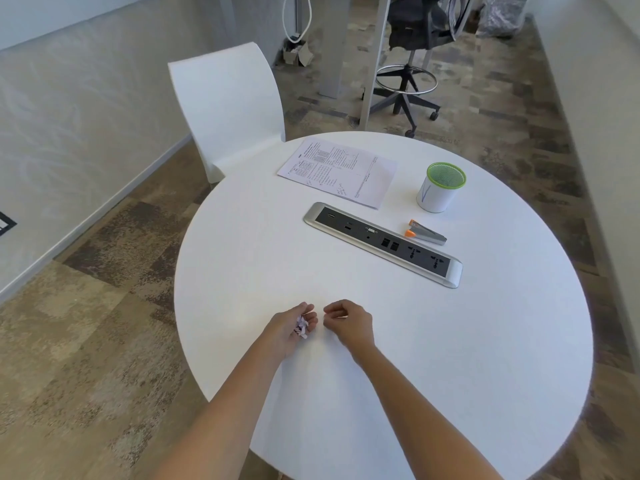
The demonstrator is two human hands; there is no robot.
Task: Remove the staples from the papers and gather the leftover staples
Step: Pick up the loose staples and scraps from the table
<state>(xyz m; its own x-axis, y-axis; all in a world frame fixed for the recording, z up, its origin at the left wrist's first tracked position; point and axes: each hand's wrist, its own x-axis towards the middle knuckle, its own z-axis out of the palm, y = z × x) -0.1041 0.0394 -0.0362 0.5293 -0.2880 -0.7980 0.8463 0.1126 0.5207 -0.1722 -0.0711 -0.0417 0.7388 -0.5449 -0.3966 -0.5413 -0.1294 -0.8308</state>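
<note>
My left hand (291, 327) lies palm up on the white round table (450, 341), cupping a small pile of pale bent staples (301, 327). My right hand (348, 320) is just to its right, fingers curled in a pinch; whether anything is between the fingertips is too small to tell. The printed papers (337, 169) lie flat at the table's far side. A grey and orange staple remover (426, 233) rests beyond the socket strip, right of the papers.
A silver socket strip (381, 242) is set into the table's middle. A green-rimmed mesh cup (440, 187) stands at the far right. A white chair (225, 105) stands behind the table, an office stool (408, 81) farther back on the carpet.
</note>
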